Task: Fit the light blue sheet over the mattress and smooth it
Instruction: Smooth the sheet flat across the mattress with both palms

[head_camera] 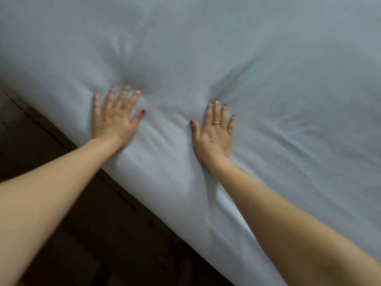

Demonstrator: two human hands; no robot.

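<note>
A soft, matte light blue fabric sheet (268,69) covers the whole mattress, top and near side, and hides the mattress itself; its far reaches run out of frame. Two bare hands lie flat on it near the near edge, palms down, fingers straight and spread, gripping nothing. The left hand (115,118) and the right hand (214,133) press shallow dents, and soft creases fan out from each. One thin gold ring (216,122) sits on a right finger. Below the bed lies a dark floor (51,162), blurred and dim.
</note>
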